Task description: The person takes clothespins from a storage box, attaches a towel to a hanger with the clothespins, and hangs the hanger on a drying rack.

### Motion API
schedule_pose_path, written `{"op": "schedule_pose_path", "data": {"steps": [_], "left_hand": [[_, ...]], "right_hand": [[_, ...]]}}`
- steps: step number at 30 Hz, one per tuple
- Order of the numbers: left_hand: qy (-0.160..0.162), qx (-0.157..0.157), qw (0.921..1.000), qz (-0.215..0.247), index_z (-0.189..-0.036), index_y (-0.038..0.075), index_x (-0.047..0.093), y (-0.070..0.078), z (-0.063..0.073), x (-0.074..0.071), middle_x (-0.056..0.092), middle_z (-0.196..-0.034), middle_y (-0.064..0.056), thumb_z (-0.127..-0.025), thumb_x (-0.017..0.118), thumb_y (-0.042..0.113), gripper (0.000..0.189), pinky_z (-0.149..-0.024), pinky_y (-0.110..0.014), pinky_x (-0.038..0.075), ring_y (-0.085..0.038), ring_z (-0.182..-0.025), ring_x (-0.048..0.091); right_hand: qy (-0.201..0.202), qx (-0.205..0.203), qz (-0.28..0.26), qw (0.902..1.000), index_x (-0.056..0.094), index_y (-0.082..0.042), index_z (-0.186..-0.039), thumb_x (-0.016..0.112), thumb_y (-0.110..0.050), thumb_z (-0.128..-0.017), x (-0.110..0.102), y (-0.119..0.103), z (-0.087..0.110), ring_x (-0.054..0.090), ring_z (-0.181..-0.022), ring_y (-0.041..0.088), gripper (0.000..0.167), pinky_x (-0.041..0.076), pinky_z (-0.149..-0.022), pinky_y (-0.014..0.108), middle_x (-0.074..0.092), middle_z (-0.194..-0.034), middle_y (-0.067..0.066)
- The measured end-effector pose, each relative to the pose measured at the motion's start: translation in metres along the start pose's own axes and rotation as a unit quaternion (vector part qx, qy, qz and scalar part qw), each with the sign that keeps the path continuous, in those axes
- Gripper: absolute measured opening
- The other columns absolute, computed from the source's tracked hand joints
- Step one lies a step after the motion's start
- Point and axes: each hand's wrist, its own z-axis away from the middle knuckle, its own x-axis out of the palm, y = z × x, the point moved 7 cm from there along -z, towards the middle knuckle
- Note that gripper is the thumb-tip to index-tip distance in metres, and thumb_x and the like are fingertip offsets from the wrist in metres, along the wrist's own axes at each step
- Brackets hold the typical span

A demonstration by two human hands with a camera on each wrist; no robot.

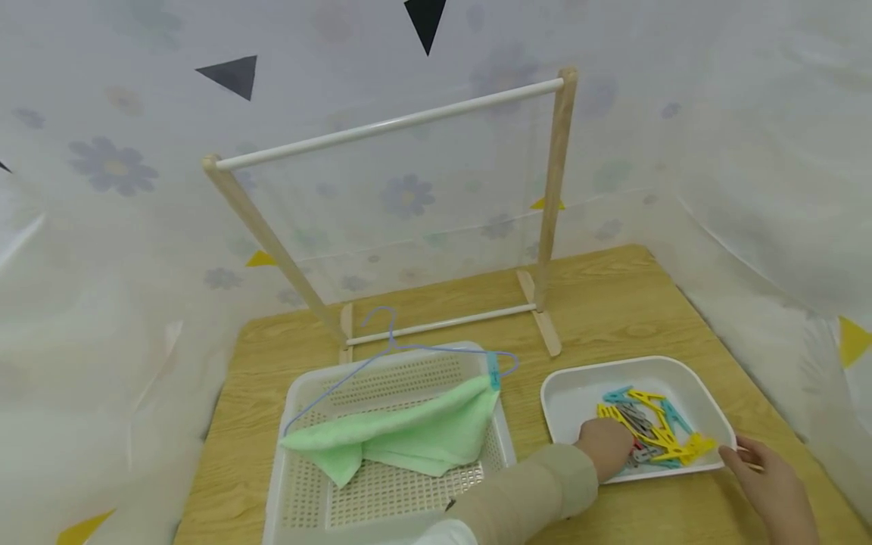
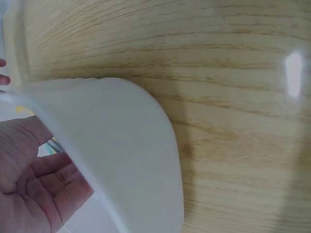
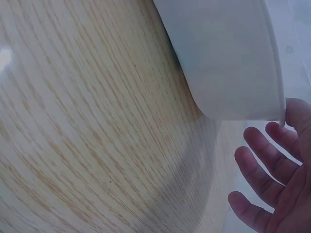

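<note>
A white tray (image 1: pixel 572 382) holds a heap of yellow, blue and grey clothespins (image 1: pixel 659 433), with a bit of red among them. My left hand (image 1: pixel 605 448) reaches over the near wall into the clothespins. In the left wrist view that hand (image 2: pixel 36 179) has bent fingers, with the fingertips partly behind the tray wall (image 2: pixel 126 145); whether it holds a clothespin is hidden. My right hand (image 1: pixel 770 481) pinches the tray's near right corner. The right wrist view shows its thumb and index finger at the rim, other fingers (image 3: pixel 262 160) spread below.
Left of the tray, a white basket (image 1: pixel 293 469) carries a light green towel (image 1: pixel 429 435) on a blue hanger (image 1: pixel 341 378), a blue clothespin (image 1: pixel 493 371) at its right end. Behind stands a wooden rack (image 1: pixel 559 151) with a white top bar (image 1: pixel 395 123). All stand on a wood-grain table (image 1: pixel 613 303).
</note>
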Motion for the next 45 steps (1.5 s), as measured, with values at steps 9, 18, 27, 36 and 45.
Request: {"op": "schedule_pose_path", "data": {"steps": [9, 18, 27, 36, 45], "left_hand": [[0.003, -0.006, 1.0000, 0.004, -0.085, 0.030, 0.064, 0.004, -0.002, 0.010, 0.057, -0.080, 0.015, -0.087, 0.058, 0.031, 0.006, -0.053, -0.022, 0.045, 0.000, -0.071, 0.052], [0.001, -0.024, 0.9996, 0.018, -0.083, 0.030, 0.064, 0.003, -0.001, 0.008, 0.057, -0.078, 0.015, -0.087, 0.059, 0.028, 0.007, -0.053, -0.022, 0.045, 0.000, -0.069, 0.052], [-0.024, -0.035, 0.9978, 0.051, -0.078, 0.029, 0.065, -0.002, -0.003, 0.011, 0.057, -0.072, 0.013, -0.087, 0.057, 0.032, 0.013, -0.057, -0.022, 0.045, -0.001, -0.064, 0.050], [-0.054, -0.017, 0.9983, 0.010, -0.086, 0.031, 0.065, 0.001, -0.003, 0.016, 0.058, -0.073, 0.012, -0.089, 0.055, 0.031, 0.010, -0.058, -0.029, 0.042, -0.005, -0.061, 0.050], [-0.060, 0.012, 0.9974, 0.038, -0.072, 0.026, 0.064, -0.003, 0.001, 0.015, 0.053, -0.063, 0.011, -0.088, 0.057, 0.030, 0.017, -0.050, -0.023, 0.042, -0.005, -0.054, 0.045]], "right_hand": [[0.009, -0.028, 0.004, 0.9996, 0.035, 0.013, -0.126, 0.042, -0.046, -0.091, 0.000, -0.002, 0.001, 0.042, -0.103, 0.051, 0.069, 0.042, -0.072, 0.051, 0.043, -0.116, 0.037], [0.018, -0.046, 0.018, 0.9986, 0.037, 0.014, -0.124, 0.042, -0.043, -0.091, -0.003, -0.005, 0.003, 0.043, -0.101, 0.052, 0.065, 0.042, -0.070, 0.052, 0.046, -0.112, 0.037], [0.010, -0.020, 0.011, 0.9997, 0.035, 0.013, -0.126, 0.041, -0.047, -0.091, -0.003, -0.004, 0.003, 0.042, -0.103, 0.051, 0.069, 0.043, -0.072, 0.051, 0.042, -0.116, 0.037], [0.012, -0.040, 0.016, 0.9990, 0.036, 0.013, -0.124, 0.040, -0.047, -0.090, -0.002, -0.001, 0.001, 0.044, -0.100, 0.051, 0.069, 0.044, -0.068, 0.049, 0.045, -0.114, 0.036], [0.000, -0.023, 0.013, 0.9996, 0.034, 0.012, -0.126, 0.040, -0.047, -0.091, -0.003, -0.001, 0.001, 0.042, -0.103, 0.051, 0.069, 0.043, -0.071, 0.050, 0.043, -0.116, 0.036]]}}
